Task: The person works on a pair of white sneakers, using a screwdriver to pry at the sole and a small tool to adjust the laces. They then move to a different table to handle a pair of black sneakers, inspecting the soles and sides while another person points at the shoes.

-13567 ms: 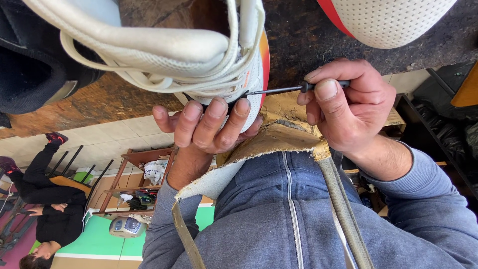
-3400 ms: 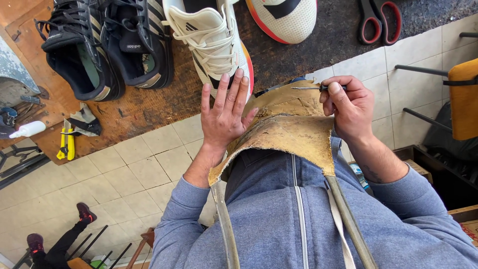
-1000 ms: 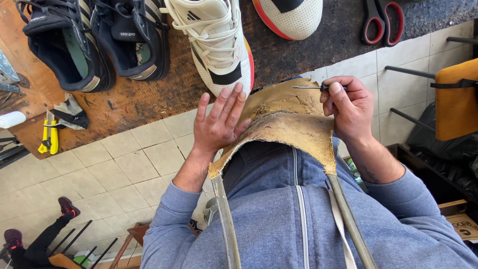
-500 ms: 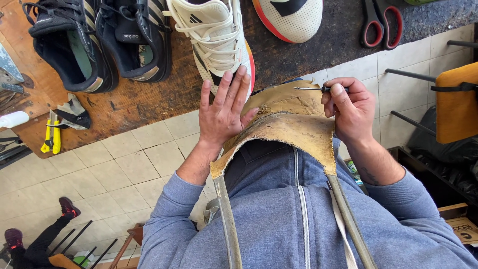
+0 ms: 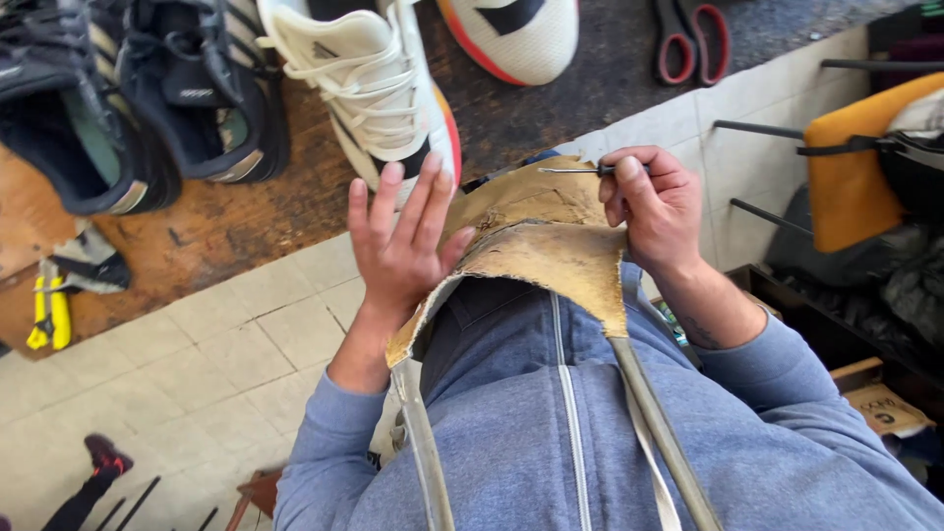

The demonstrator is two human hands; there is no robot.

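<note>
A worn wooden bench (image 5: 246,221) fills the upper part of the view, above a floor of pale tiles (image 5: 197,364), and along it lie shoes: two dark trainers (image 5: 147,98) at the left, a white trainer (image 5: 369,84) in the middle and the toe of a white and red shoe (image 5: 516,34) beside it, with red-handled scissors (image 5: 693,39) further right. Below, the person wears a blue zipped hoodie (image 5: 551,433) and a tan leather apron (image 5: 541,246) hung on straps, its top edge frayed and scuffed. The left hand (image 5: 403,246) is released, fingers spread and flat, its palm resting against the left edge of the apron and just below the white trainer without touching it. The right hand (image 5: 654,206) is clenched around a thin metal awl (image 5: 570,170), gripped at its dark handle so that the slim shaft points leftward over the apron's upper edge. The awl looks light, stiff and sharp at the tip, best held by the handle. A yellow-handled tool (image 5: 44,310) lies at the bench's left end.
</note>
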